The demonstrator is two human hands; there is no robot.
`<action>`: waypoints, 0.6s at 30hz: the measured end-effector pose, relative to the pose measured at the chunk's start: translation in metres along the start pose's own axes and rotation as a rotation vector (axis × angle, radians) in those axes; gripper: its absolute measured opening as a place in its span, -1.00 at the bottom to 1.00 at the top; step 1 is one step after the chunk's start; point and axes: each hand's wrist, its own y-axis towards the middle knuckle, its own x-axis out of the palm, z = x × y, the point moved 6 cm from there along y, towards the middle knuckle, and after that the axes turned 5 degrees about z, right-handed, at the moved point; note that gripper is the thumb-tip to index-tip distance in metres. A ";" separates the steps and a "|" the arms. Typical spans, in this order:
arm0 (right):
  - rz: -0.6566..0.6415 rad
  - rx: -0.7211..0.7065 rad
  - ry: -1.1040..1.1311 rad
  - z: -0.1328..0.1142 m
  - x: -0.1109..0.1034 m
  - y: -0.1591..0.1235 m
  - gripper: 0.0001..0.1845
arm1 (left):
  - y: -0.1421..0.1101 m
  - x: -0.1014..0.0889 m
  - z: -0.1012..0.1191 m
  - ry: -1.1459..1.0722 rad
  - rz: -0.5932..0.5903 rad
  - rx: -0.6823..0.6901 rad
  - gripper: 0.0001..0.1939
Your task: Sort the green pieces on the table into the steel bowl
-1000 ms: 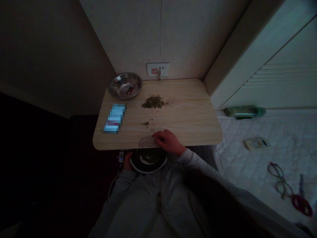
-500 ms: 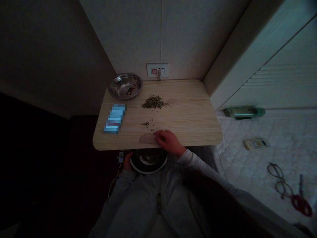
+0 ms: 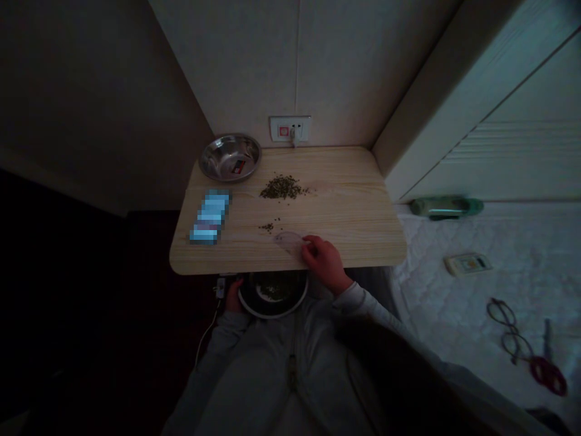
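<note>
My right hand (image 3: 324, 260) is closed on the edge of a thin, clear rounded plastic piece (image 3: 289, 241), held over the front of the wooden table. Just beyond that piece lies a small scatter of greenish-brown grains (image 3: 268, 227). A larger grain pile (image 3: 282, 187) sits farther back. Below the table's front edge, my left hand (image 3: 233, 295) grips the side of a dark bowl with a white rim (image 3: 272, 316). More grains (image 3: 273, 292) lie inside it. The left fingers are partly hidden behind the bowl and in shadow.
On the table (image 3: 363, 212) a steel bowl (image 3: 230, 158) stands back left, with a blurred-out phone (image 3: 210, 217) in front. A wall socket (image 3: 290, 129) holds a plug. On the bed at right are a green bottle (image 3: 447, 206), a pale device (image 3: 468, 264) and red-handled scissors (image 3: 548, 375).
My right hand has moved right with the clear plastic piece, which has also shifted away from the front edge toward the small scatter. My left hand and the bowl stay in place.
</note>
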 end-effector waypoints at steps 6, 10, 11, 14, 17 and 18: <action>0.028 0.060 -0.026 0.009 -0.008 -0.004 -0.76 | 0.002 0.001 -0.003 -0.026 0.008 -0.068 -0.81; 0.038 0.070 -0.033 0.014 -0.013 -0.004 -0.76 | 0.004 0.003 -0.006 -0.032 -0.003 -0.102 -0.81; 0.042 0.068 -0.035 0.015 -0.014 -0.003 -0.75 | 0.004 0.002 -0.005 -0.028 0.004 -0.099 -0.80; 0.055 0.064 -0.040 0.019 -0.016 -0.002 -0.75 | 0.001 0.002 -0.003 -0.005 0.035 -0.088 -0.78; 0.067 0.058 -0.046 0.024 -0.018 0.003 -0.74 | -0.004 0.005 0.000 -0.002 0.003 -0.091 -0.79; 0.068 0.056 -0.049 0.026 -0.019 0.005 -0.74 | -0.005 0.006 0.000 -0.011 -0.013 -0.097 -0.80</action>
